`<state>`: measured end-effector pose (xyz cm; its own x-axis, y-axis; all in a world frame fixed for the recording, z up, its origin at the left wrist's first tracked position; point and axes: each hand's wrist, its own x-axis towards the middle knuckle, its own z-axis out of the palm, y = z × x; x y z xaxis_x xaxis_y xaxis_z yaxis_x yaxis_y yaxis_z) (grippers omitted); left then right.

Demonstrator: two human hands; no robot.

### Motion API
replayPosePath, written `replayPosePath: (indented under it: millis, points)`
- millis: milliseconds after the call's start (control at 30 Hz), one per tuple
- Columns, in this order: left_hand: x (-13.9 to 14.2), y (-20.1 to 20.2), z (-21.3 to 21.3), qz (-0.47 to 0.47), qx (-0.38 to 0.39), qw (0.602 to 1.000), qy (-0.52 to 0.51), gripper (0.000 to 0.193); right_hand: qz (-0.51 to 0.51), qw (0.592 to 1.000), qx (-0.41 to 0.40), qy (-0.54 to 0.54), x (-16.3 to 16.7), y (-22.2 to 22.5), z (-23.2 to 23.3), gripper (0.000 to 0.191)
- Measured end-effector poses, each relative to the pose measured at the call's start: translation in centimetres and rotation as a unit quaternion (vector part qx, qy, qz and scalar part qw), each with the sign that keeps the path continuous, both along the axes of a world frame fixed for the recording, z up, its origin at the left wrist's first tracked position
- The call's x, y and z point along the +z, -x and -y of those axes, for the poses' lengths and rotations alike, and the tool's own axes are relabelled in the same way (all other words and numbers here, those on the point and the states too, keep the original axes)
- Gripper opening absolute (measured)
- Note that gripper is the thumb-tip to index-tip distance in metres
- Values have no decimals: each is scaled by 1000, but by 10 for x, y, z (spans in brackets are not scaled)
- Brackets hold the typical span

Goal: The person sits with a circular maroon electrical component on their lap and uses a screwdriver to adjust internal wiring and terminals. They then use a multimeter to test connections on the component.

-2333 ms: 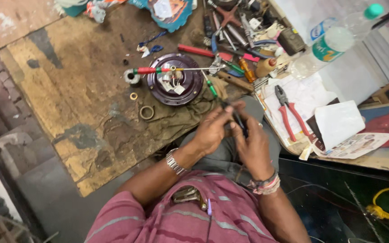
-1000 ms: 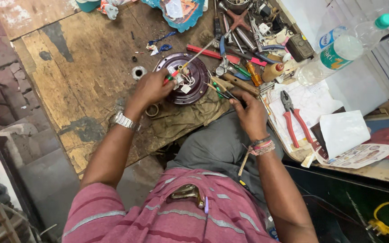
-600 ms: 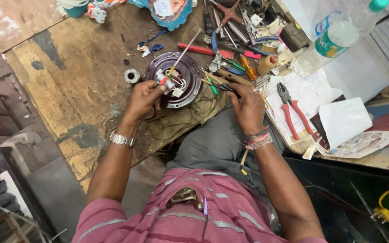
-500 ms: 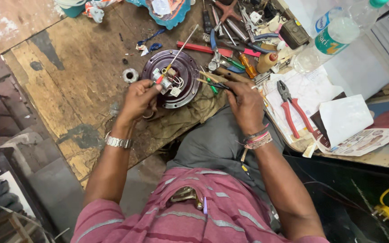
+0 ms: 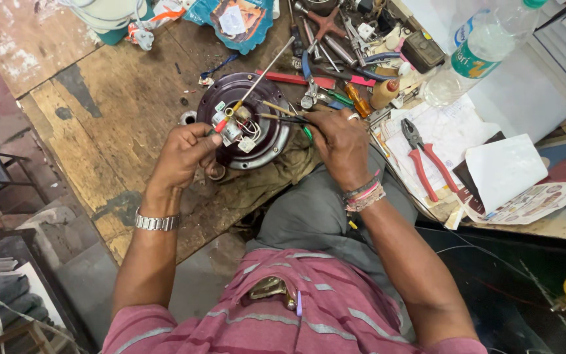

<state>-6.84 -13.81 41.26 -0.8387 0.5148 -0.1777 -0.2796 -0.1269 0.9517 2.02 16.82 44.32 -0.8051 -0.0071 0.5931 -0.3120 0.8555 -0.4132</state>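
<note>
My left hand (image 5: 181, 154) pinches a red-tipped tool (image 5: 217, 124) at the near-left edge of the round dark motor housing (image 5: 244, 121); fingers closed tight on it. My right hand (image 5: 342, 144) sits at the housing's right edge, fingers closed around a thin probe (image 5: 283, 118) whose tip lies over the white wiring at the housing's centre. The housing rests on an olive cloth (image 5: 263, 183) on the wooden board (image 5: 99, 111). Red-handled pliers (image 5: 424, 157) lie well right of the housing, on papers. A clear plastic bottle (image 5: 476, 52) lies beyond them, upper right of the housing.
</note>
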Motion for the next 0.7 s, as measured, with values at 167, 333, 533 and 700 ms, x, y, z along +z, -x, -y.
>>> replayPosePath:
  millis: [167,333,533,700]
  points:
    - [2,-5,-3,3,-23,1000,8,17,-3,1000,6,-7,-2,1,-3,27]
    - [2,-7,-5,4,-41,999,3,21,13,999,49,3,-3,-1,-15,30]
    - [6,-9,-10,5,-46,999,6,25,7,996,84,-6,-1,4,-28,28]
    - [7,-10,-12,12,-42,999,-15,24,16,995,93,19,3,6,-28,24]
